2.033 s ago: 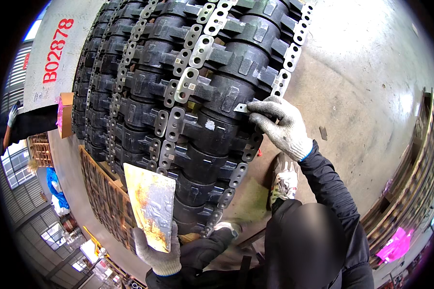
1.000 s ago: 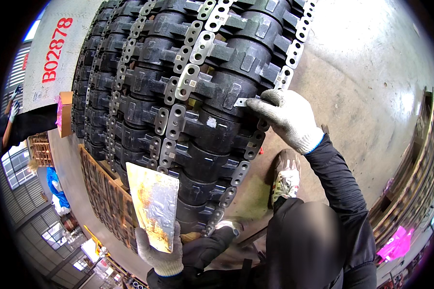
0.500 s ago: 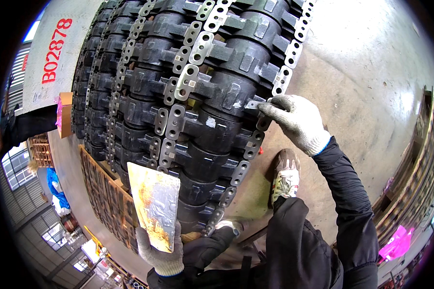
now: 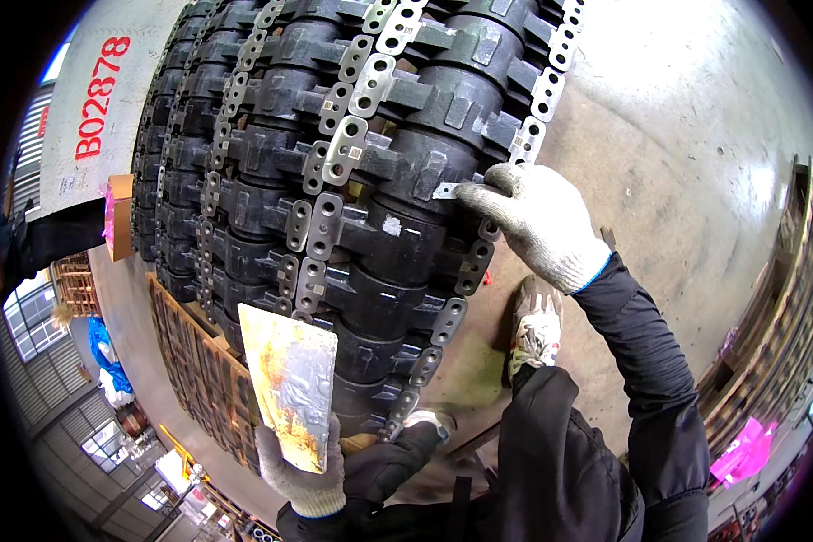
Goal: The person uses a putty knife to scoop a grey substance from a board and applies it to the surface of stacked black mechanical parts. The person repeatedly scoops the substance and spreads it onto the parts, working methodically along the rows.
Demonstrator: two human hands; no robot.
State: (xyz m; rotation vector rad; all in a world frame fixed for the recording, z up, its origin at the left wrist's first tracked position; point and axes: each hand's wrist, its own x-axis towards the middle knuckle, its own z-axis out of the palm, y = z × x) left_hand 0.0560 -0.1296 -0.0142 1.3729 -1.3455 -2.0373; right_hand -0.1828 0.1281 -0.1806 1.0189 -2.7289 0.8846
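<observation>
**Small silvery plate (image 4: 444, 191) pinched above black castings (image 4: 447, 108)**

I take that plate as the middle of the clock, with twelve straight out from the worker. It sits over the right-hand row of castings; whether it touches the metal I can't tell from here. The gloved right hand (image 4: 551, 230), at four o'clock, nips it by the near end between fingertips, I'd guess so that most of its face stays uncovered.

Down at seven o'clock, the gloved left hand (image 4: 312, 488) grasps a stained sheet (image 4: 289, 379) by its lower end, the silver and yellow-brown face turned up. That low grip probably leaves the face free.

So: one small plate, one sheet, two gloves. The castings run in at least three rows, too crowded to count singly, edged with pale link plates (image 4: 344, 151). At eight o'clock there's one wooden pallet (image 4: 199, 361), likely there to keep the load off the floor (image 4: 659, 208).

Farther out, one shoe (image 4: 537, 330) shows at five and another shoe (image 4: 432, 422) at six; one cardboard box (image 4: 124, 221) is at nine, and one bright pink bag (image 4: 741, 453) lies between four and five.
</observation>
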